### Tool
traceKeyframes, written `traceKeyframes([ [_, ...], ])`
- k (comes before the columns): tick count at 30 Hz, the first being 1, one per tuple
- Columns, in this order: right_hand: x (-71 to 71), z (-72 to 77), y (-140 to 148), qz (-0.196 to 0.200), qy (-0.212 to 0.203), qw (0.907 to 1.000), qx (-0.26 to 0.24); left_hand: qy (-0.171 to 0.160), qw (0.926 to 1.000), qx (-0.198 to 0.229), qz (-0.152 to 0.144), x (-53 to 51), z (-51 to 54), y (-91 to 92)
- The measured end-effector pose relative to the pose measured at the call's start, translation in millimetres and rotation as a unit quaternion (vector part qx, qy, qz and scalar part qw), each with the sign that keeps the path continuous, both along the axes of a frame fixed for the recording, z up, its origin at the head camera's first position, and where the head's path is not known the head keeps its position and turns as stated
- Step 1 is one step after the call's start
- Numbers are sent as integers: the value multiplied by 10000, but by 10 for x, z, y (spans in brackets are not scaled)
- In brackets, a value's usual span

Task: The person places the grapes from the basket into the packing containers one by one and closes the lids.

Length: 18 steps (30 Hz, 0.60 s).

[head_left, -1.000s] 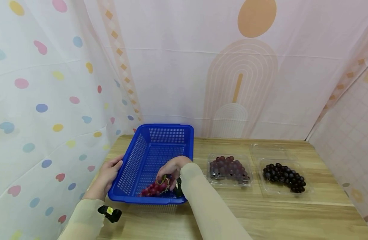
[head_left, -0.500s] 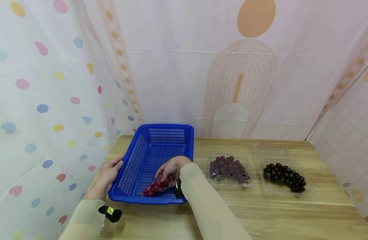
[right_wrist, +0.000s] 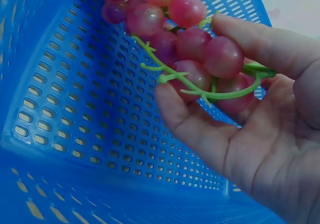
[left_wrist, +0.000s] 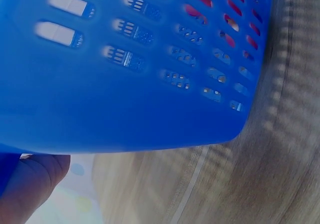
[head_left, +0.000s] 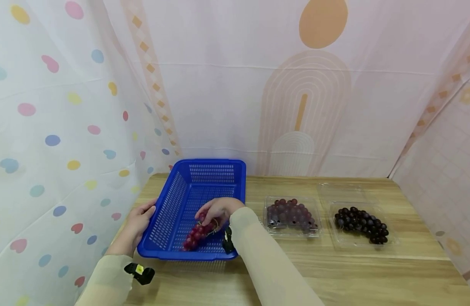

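Inside the blue plastic basket (head_left: 186, 256), my right hand (head_left: 221, 209) holds a bunch of red grapes (head_left: 196, 235) by its stem end. The right wrist view shows the grapes (right_wrist: 192, 46) and curved green stems (right_wrist: 230, 93) between the thumb and fingers of my right hand (right_wrist: 255, 139), over the perforated floor. My left hand (head_left: 138, 221) grips the basket's left rim. In the left wrist view, part of that hand (left_wrist: 37, 181) shows beneath the blue rim, and bits of red grapes appear through the side slots. Its other fingers are mostly hidden.
Right of the basket stands a clear plastic box (head_left: 292, 233) of reddish-purple grapes (head_left: 290, 212). Farther right, dark grapes (head_left: 361, 225) lie in another clear box (head_left: 349, 244) with its lid (head_left: 340, 192) folded back. Patterned cloth (head_left: 219, 106) hangs behind the wooden table (head_left: 334, 276).
My right fingers have shifted slightly up and left on the bunch. The grapes have turned from lying leftward to a steeper slant. My left hand stays on the rim.
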State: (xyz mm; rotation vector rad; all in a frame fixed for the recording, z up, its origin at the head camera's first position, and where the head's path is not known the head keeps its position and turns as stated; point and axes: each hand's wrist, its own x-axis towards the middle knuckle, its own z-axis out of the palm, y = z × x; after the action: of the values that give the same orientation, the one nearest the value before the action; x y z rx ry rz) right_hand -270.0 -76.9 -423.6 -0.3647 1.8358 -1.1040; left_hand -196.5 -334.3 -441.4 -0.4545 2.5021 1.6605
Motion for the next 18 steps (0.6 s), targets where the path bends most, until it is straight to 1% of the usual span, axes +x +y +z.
traceKeyframes([
  [3, 0, 12, 12, -22, 218, 9997, -97, 0, 10000, 39, -12, 3, 0, -7],
  [6, -6, 20, 23, -55, 352, 9992, -184, -7, 10000, 75, -1, 3, -6, -15],
  [13, -31, 38, 63, -295, 309, 9979, -495, -51, 9999, 118, 57, -1, -8, -11],
  [18, -45, 78, 104, -386, 444, 9964, -606, -119, 9998, 111, 79, -4, -2, -2],
])
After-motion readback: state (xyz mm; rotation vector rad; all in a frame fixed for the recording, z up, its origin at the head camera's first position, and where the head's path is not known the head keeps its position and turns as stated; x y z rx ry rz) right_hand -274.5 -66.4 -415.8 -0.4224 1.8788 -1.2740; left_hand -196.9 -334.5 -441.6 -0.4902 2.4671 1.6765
